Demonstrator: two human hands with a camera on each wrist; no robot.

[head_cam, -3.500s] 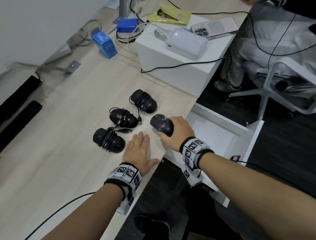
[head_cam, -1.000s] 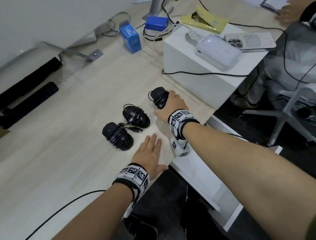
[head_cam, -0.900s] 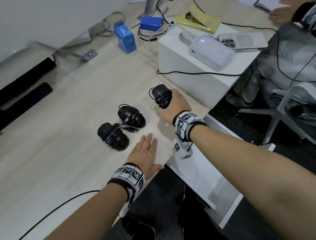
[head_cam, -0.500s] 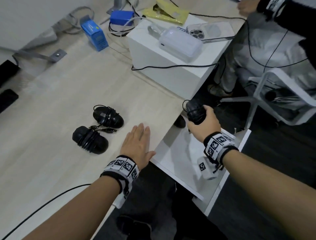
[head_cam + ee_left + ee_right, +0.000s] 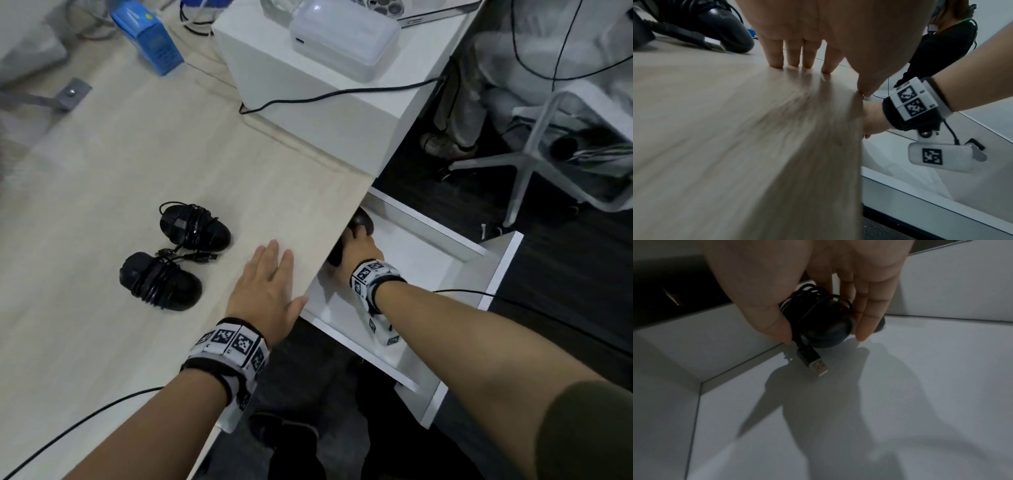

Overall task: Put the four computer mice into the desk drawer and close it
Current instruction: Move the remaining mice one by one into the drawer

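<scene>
Two black mice with their cables wound round them lie on the desk, one farther back and one nearer. My left hand rests flat on the desk edge to their right, fingers straight. My right hand is low inside the open white drawer, partly under the desk edge. It pinches a third cable-wrapped mouse between thumb and fingers just above the drawer floor, USB plug dangling. A fourth mouse lies in the drawer just beyond it, partly hidden.
A white box with a white device on top stands at the desk's back right, a black cable across it. A blue carton stands at the back. An office chair and a seated person's legs are beyond the drawer.
My right hand has carried the mouse from above the drawer down into it, close to the mouse lying there. The left hand has stayed flat on the desk.
</scene>
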